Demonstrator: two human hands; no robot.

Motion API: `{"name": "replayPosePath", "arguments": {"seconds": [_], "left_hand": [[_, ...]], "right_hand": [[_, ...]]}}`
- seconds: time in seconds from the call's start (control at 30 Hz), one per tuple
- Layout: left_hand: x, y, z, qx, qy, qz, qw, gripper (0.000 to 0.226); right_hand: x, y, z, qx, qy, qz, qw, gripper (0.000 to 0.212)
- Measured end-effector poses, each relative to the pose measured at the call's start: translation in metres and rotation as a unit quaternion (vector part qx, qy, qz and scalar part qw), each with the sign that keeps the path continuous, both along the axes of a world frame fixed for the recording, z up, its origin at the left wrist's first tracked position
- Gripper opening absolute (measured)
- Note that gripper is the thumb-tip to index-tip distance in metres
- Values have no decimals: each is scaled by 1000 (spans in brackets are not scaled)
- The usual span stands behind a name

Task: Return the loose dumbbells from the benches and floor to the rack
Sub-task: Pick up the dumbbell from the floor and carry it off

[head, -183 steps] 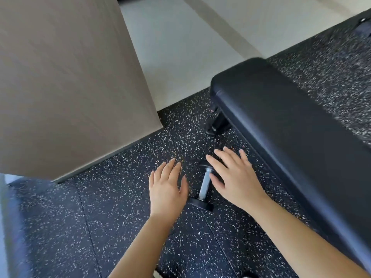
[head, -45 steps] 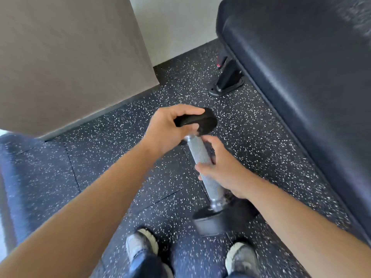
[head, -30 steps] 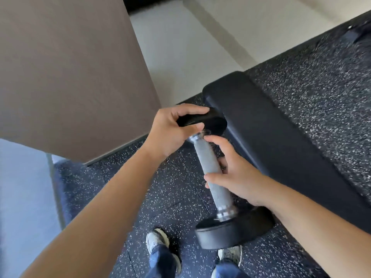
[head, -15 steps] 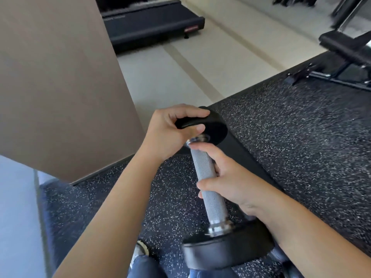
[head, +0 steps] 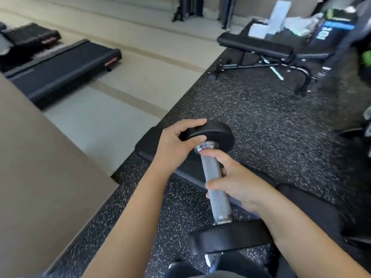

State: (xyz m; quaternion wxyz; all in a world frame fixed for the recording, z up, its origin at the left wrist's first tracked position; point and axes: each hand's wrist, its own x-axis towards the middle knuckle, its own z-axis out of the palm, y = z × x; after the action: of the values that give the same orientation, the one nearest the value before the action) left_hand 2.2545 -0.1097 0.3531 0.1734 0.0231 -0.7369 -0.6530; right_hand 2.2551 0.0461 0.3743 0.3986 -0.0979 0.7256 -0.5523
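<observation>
A dumbbell (head: pixel 217 199) with black round ends and a knurled silver handle is held in the air in front of me, above the speckled rubber floor. My left hand (head: pixel 173 147) grips its far black end from the left. My right hand (head: pixel 235 183) curls round the middle of the handle. The near black end hangs low beside my right forearm. No dumbbell rack is in view.
A flat black bench (head: pixel 160 149) lies just below the dumbbell. A second bench (head: pixel 259 47) stands at the back right, with blurred gear beyond it. Two treadmills (head: pixel 66 65) sit on the pale floor at the left. A tan wall panel (head: pixel 40 167) fills the near left.
The dumbbell, on the floor six seconds ago, is now lifted in both hands. The view has swung up and rightward, revealing the far bench and treadmills.
</observation>
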Motion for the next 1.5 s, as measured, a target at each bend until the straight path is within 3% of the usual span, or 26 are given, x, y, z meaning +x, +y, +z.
{"name": "replayPosePath", "arguments": {"seconds": [0.33,0.63,0.8,1.5], "left_hand": [[-33,69,26,1,23,-201,979,44],[-22,166,50,20,77,-357,931,40],[4,234,61,37,95,-442,891,37],[275,628,54,45,54,-691,719,34]], "right_hand": [[38,51,23,16,32,-210,977,66],[93,117,46,51,110,-370,921,67],[139,162,56,46,96,-464,879,67],[433,453,56,70,102,-726,677,62]]}}
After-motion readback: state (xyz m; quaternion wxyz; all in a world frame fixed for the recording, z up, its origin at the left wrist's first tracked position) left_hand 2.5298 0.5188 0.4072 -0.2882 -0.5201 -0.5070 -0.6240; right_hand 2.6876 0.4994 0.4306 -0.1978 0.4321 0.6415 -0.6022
